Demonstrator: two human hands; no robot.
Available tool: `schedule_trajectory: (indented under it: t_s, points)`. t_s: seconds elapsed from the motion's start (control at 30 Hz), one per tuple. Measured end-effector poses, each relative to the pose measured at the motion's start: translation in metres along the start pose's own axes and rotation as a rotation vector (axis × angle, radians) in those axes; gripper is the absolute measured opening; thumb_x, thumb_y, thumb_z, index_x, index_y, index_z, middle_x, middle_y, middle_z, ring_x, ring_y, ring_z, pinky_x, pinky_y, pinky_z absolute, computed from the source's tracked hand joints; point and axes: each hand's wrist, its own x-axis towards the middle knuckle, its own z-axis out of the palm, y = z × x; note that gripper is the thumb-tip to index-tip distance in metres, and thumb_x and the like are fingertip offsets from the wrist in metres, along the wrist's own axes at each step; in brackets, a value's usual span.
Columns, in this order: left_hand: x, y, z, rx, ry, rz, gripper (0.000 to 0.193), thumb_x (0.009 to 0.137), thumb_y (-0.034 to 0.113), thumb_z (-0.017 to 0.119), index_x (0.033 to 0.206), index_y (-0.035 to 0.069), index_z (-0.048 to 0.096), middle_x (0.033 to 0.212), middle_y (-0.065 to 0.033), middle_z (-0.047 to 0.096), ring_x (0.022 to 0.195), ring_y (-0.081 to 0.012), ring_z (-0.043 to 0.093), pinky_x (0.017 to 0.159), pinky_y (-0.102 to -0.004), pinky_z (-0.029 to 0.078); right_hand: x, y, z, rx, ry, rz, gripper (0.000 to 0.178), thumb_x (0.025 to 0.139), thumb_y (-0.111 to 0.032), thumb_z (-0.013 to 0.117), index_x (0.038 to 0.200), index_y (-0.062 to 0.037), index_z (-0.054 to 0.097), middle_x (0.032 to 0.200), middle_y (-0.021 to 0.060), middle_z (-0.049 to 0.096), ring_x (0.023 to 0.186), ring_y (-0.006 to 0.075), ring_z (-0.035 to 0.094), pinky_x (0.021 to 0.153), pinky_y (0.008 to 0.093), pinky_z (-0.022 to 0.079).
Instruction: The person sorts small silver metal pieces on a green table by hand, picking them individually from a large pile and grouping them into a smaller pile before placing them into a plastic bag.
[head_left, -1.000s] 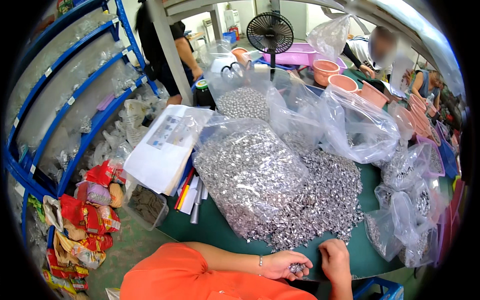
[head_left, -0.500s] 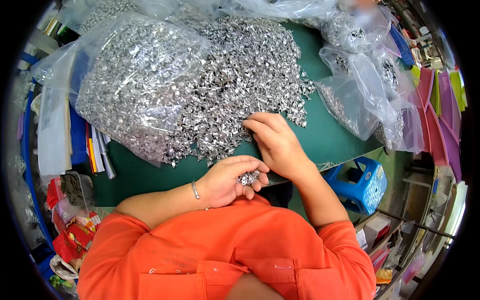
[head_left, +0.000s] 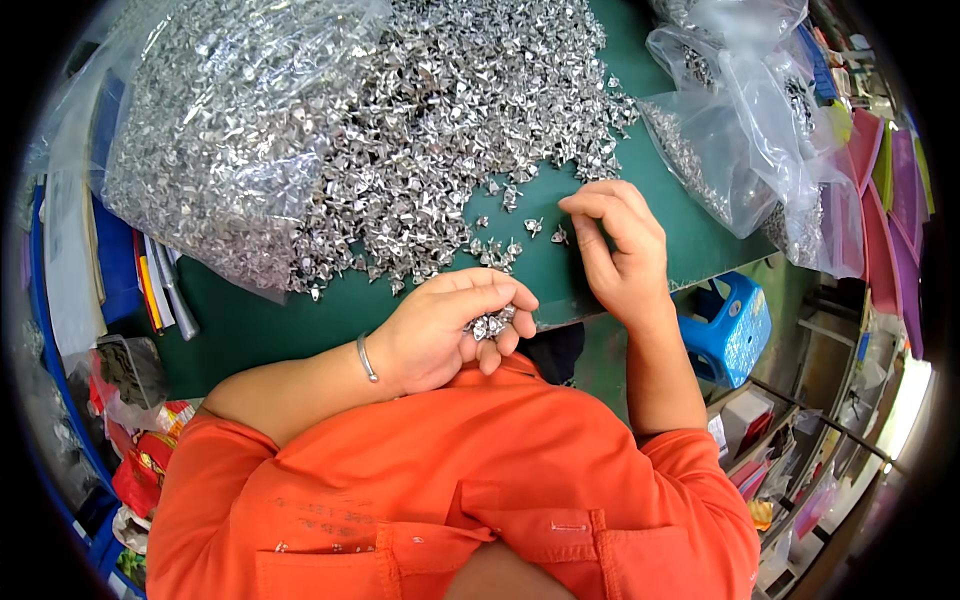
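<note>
Cupping a small heap of silvery metal parts (head_left: pixel 490 325), the left hand (head_left: pixel 440 325) lay near the middle of the view, its fingers curled loosely round them and a bracelet (head_left: pixel 367 358) on its wrist. At two o'clock from it was the right hand (head_left: pixel 625 245), fingers bent and thumb near the forefinger; whether it pinched anything, I could not tell. Two loose parts (head_left: pixel 533 227) sat on the green desk (head_left: pixel 250 330) just beside those fingertips, toward eight o'clock.

At twelve o'clock from the middle spread a big pile (head_left: pixel 470 120) of similar parts, with strays along its near edge. A clear plastic bag (head_left: pixel 200 150) full of them lay against it at ten o'clock, and several tied bags (head_left: pixel 745 130) rested at two. Pens (head_left: pixel 152 285) lined the desk's edge at nine; a blue stool (head_left: pixel 725 335) stood beyond it at three. The person's orange shirt (head_left: pixel 430 470) filled six o'clock.
</note>
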Motion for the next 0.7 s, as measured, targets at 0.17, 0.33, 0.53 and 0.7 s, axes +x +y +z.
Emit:
schedule_trajectory:
  t_s: [0.17,0.33,0.53,0.7]
  points:
    - [0.002,0.001,0.002,0.005,-0.026,-0.006,0.024,0.103,0.02,0.05,0.107,0.0,0.062,0.093,-0.0114,0.065,0.075,-0.0144,0.059,0.052,-0.0252,0.05,-0.005,-0.008,0.013,-0.158,-0.089,-0.083,0.019,0.076,-0.006,0.075,0.093,-0.0073,0.069,0.096,0.0049,0.065,0.091,0.0268,0.06,0.083,0.0385,0.044]
    - [0.0,0.001,0.003,0.012,-0.003,-0.002,0.026,0.104,0.022,0.05,0.108,-0.001,0.062,0.093,-0.0133,0.065,0.075,-0.0157,0.059,0.051,-0.0256,0.049,-0.005,-0.001,0.0,-0.121,-0.135,-0.187,0.017,0.077,-0.004,0.074,0.093,-0.0076,0.069,0.093,0.0045,0.065,0.09,0.0266,0.06,0.083,0.0394,0.043]
    - [0.001,0.001,0.004,0.027,0.016,-0.012,0.026,0.104,0.023,0.05,0.108,0.0,0.062,0.093,-0.0126,0.065,0.075,-0.0152,0.059,0.051,-0.0263,0.049,0.002,-0.006,0.007,-0.083,-0.027,-0.101,0.015,0.078,-0.005,0.073,0.092,-0.0075,0.068,0.091,0.0057,0.064,0.088,0.0269,0.06,0.081,0.0388,0.044]
    - [-0.001,0.002,0.004,0.014,-0.014,-0.023,0.026,0.103,0.022,0.05,0.108,0.0,0.062,0.094,-0.0121,0.065,0.075,-0.0156,0.059,0.052,-0.0263,0.05,0.02,-0.007,0.026,-0.162,-0.038,-0.102,0.011,0.079,-0.006,0.073,0.087,-0.0081,0.066,0.086,0.0042,0.063,0.081,0.0274,0.058,0.075,0.0399,0.043]
